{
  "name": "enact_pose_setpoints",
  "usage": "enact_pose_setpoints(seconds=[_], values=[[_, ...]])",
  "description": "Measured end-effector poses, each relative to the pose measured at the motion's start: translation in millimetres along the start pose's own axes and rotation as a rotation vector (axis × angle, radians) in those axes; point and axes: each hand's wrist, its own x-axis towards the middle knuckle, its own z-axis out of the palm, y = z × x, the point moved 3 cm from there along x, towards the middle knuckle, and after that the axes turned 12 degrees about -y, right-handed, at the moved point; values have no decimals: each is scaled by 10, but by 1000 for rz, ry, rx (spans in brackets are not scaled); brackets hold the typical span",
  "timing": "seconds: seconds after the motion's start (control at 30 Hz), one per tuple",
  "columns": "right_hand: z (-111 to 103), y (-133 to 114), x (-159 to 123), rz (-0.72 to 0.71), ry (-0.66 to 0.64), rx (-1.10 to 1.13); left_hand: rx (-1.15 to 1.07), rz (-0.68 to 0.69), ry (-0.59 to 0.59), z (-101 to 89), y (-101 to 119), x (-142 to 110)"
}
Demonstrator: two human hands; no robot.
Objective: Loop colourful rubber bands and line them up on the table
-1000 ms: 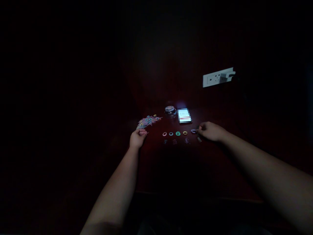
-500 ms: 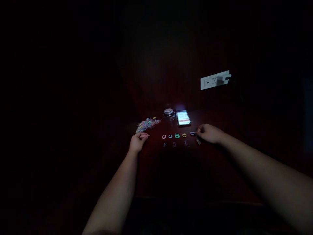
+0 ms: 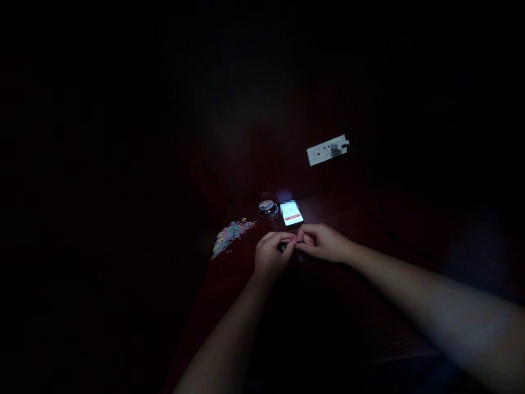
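My left hand [image 3: 271,256] and my right hand [image 3: 326,242] meet fingertip to fingertip over the dark table, both closed in a pinch. Between the fingertips is a small pinkish-purple hair tie [image 3: 292,238], mostly covered by the fingers. Under my left fingers shows a bit of a green hair tie [image 3: 282,247]. A faint clump of thin bands [image 3: 301,258] lies just below the hands. The other ties of the row are hidden by my hands. To the left, a loose pile of colourful hair ties [image 3: 233,236] is spread out.
Behind the hands, a lit phone [image 3: 292,214] lies on the table, with a clear round jar [image 3: 268,208] with a lid to its left. A white socket plate [image 3: 319,154] with a charger [image 3: 338,146] plugged in is on the wall. The surroundings are very dark.
My left hand has moved right, away from the pile, and my right hand has come in to meet it. The view has shifted, and the row of ties is now covered.
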Motion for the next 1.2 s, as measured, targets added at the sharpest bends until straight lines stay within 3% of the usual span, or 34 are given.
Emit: enact_pose_setpoints(seconds=[0.13,0.5,0.7,0.9,1.2], values=[[-3,38,-5,14,-3,-5,57,36,-34,9,-5,0],[61,80,25,19,-68,161,6,-36,-56,-210,-106,-137],[70,38,8,16,-120,165,-7,44,-152,-175,-11,-120],[71,-32,-1,25,-146,94,-24,41,-160,-162,-13,-115],[49,36,-6,23,-141,156,-31,16,-146,-178,-34,-119]])
